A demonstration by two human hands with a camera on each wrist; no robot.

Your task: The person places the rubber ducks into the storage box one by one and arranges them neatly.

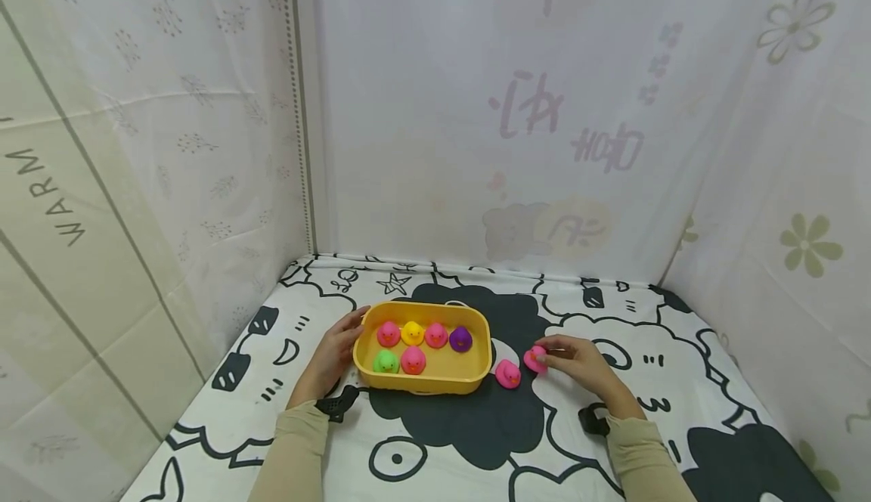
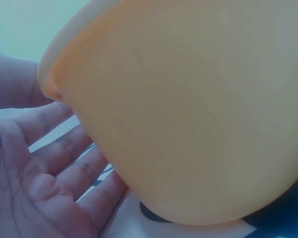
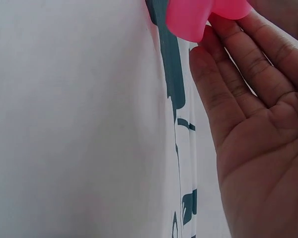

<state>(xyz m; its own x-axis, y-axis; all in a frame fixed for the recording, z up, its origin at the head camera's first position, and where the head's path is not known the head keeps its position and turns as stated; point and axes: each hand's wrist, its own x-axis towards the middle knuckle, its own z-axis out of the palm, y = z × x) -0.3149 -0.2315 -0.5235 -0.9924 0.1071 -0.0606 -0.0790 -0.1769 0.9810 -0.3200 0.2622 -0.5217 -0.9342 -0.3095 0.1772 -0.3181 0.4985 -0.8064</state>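
My left hand [image 1: 333, 352] touches the left end of a yellow plastic basin [image 1: 367, 307]. In the left wrist view its fingers [image 2: 64, 148] lie fairly straight along the basin's outer wall [image 2: 188, 124], with the thumb by the rim. Inside the basin are three pink rubber ducks, a yellow duck [image 1: 412, 333], a purple duck [image 1: 460, 339] and a green duck [image 1: 385, 361]. To the right of the basin, my right hand [image 1: 578, 364] pinches a pink rubber duck [image 1: 534, 359] between thumb and fingers. The right wrist view shows only part of this duck [image 3: 188, 20].
Another pink duck [image 1: 507, 374] sits on the cloth between the basin and my right hand. A black-and-white patterned cloth [image 1: 435, 434] covers the table. Pale printed curtains [image 1: 435, 147] hang behind and on both sides.
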